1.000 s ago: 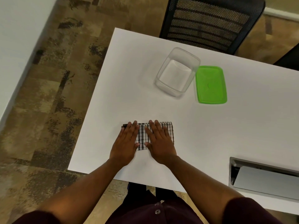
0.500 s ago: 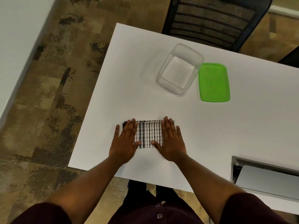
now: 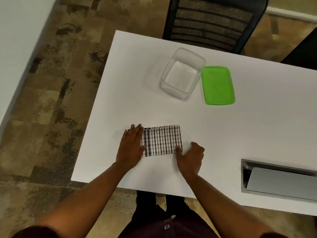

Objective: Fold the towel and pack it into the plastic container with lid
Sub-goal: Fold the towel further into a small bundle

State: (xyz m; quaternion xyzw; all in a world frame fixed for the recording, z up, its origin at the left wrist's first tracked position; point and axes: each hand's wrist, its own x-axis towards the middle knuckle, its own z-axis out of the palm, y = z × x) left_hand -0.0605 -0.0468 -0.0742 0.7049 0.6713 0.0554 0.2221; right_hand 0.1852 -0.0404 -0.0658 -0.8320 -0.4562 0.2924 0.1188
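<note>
A black-and-white checked towel [image 3: 161, 141] lies folded into a small rectangle on the white table [image 3: 240, 127], near its front edge. My left hand [image 3: 131, 146] rests flat on the towel's left edge, fingers straight. My right hand [image 3: 190, 157] is at the towel's near right corner, with the thumb on the cloth and the fingers curled beside the right edge. The clear plastic container [image 3: 167, 83] stands open and empty farther back. Its green lid [image 3: 217, 85] lies flat right beside it.
A black mesh chair [image 3: 211, 23] stands behind the table's far edge. A grey cable hatch [image 3: 277, 177] is sunk into the table at the right front. The table's left edge drops to patterned carpet [image 3: 51, 100].
My right hand has slid off the top of the towel to its near right corner and curled its fingers. My left hand has shifted a little left, so more of the towel shows.
</note>
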